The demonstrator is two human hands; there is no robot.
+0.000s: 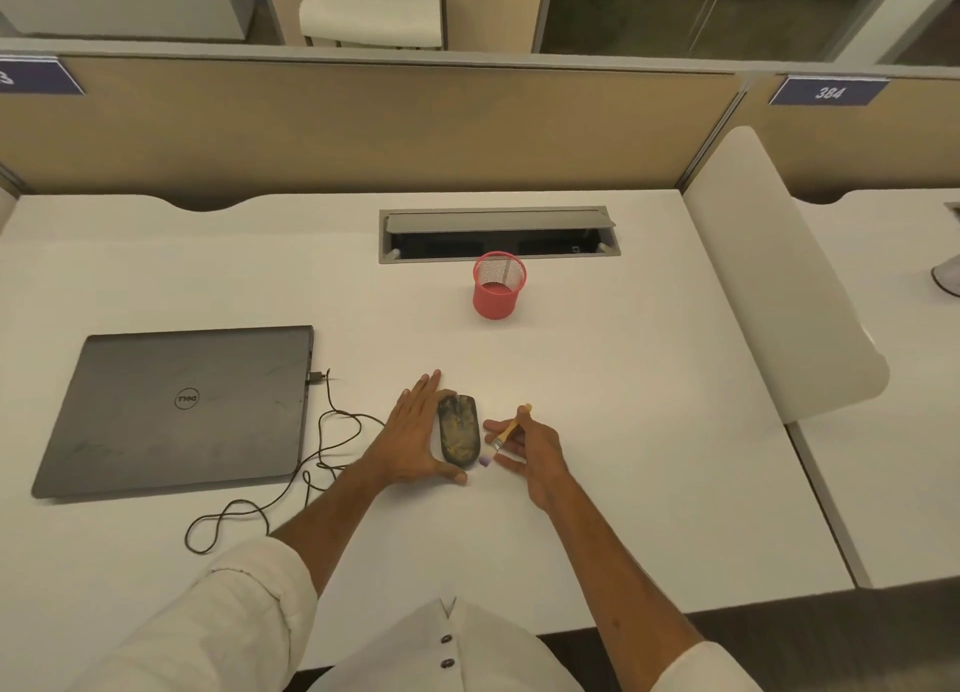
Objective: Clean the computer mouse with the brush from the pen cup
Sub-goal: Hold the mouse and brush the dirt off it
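A dark, dirt-smeared computer mouse (458,430) lies on the white desk (623,431). My left hand (413,434) rests against its left side, fingers straight along it and thumb curled around its near end. My right hand (527,449) holds a small brush (506,434) with a wooden handle. The brush's purple bristle tip points down next to the mouse's near right corner. The red mesh pen cup (497,286) stands farther back on the desk and looks empty.
A closed grey laptop (176,410) lies at the left, with the mouse cable (311,462) looping from its side across the desk. An open cable box (498,234) is set into the desk behind the cup. A white divider (779,275) bounds the right side.
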